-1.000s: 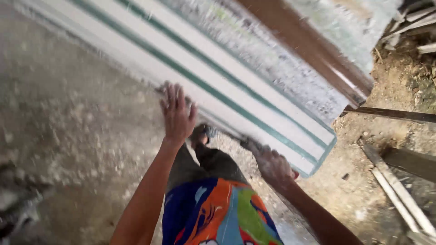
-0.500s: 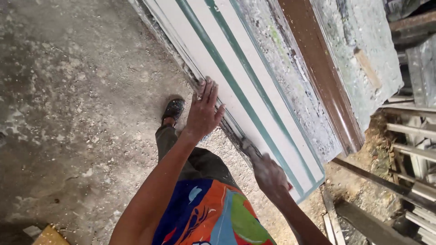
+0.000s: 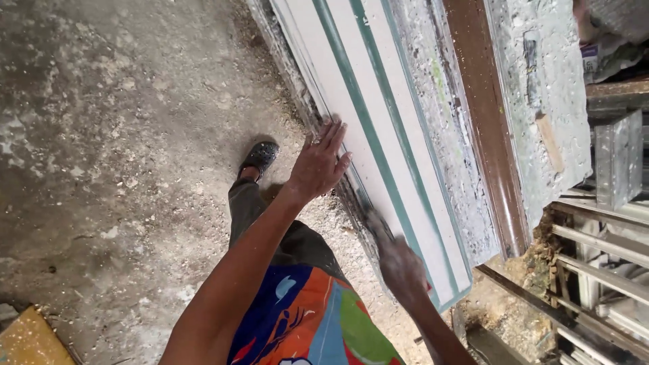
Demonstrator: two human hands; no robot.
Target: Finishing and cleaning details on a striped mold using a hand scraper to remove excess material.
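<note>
Our left hand (image 3: 319,164) flat, fingers spread on the white panel (image 3: 378,135), our right hand (image 3: 400,265) blurred at its lower edge, grip unclear, shoe (image 3: 259,157) left of panel

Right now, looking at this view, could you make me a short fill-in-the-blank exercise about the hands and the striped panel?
1. The left hand lies flat with its fingers ____ on the white panel.
2. The panel's long stripes are ____ in colour.
3. The right hand grips the panel's ____ edge, near its end.
4. The foot on the concrete floor wears a ____ shoe.

Missing words: spread; green; near; black
</note>
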